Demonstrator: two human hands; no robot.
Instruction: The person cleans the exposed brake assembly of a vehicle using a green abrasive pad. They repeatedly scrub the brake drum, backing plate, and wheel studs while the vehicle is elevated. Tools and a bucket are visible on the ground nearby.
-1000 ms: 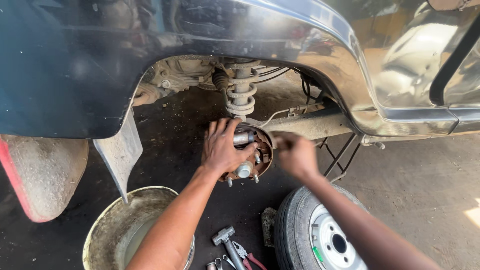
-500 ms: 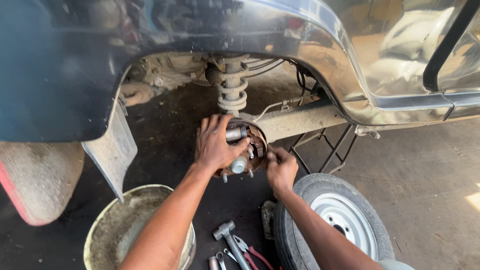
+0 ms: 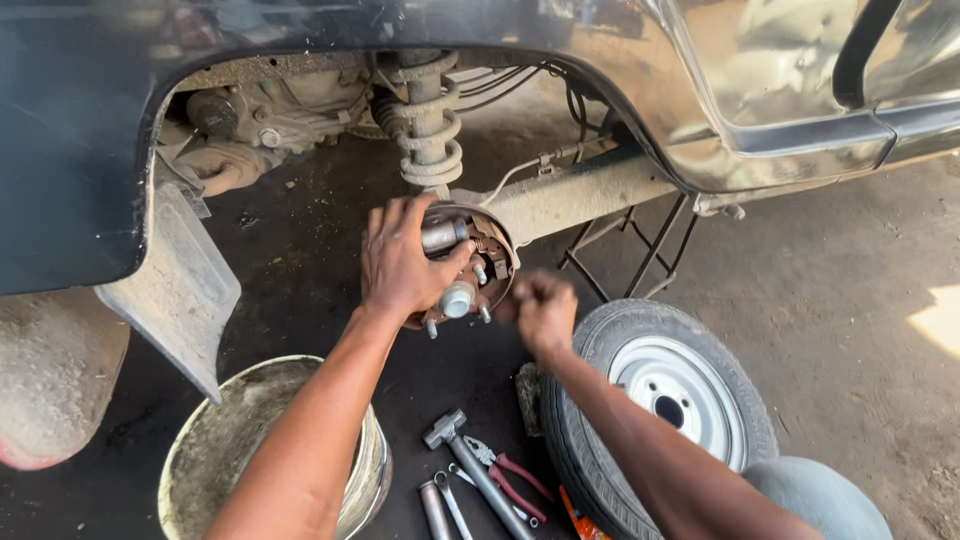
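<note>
A rusty brake hub assembly point(image 3: 480, 262) with wheel studs sits bare in the wheel arch of a dark car point(image 3: 300, 60). My left hand point(image 3: 400, 262) is spread over its left side, thumb pressing near the centre spindle. My right hand point(image 3: 540, 310) is closed in a fist at the hub's lower right edge; whether it holds something small cannot be made out. A coil spring and strut point(image 3: 430, 130) rise just above the hub.
The removed wheel point(image 3: 665, 400) lies on the ground at lower right. A dirty round bucket point(image 3: 270, 450) stands lower left. A hammer point(image 3: 465, 455), red-handled pliers point(image 3: 515, 480) and other tools lie between them. A metal stand point(image 3: 640, 250) props the axle. A mud flap point(image 3: 180, 290) hangs left.
My right hand dropped from the hub's upper right to its lower right edge. My left hand stayed on the hub.
</note>
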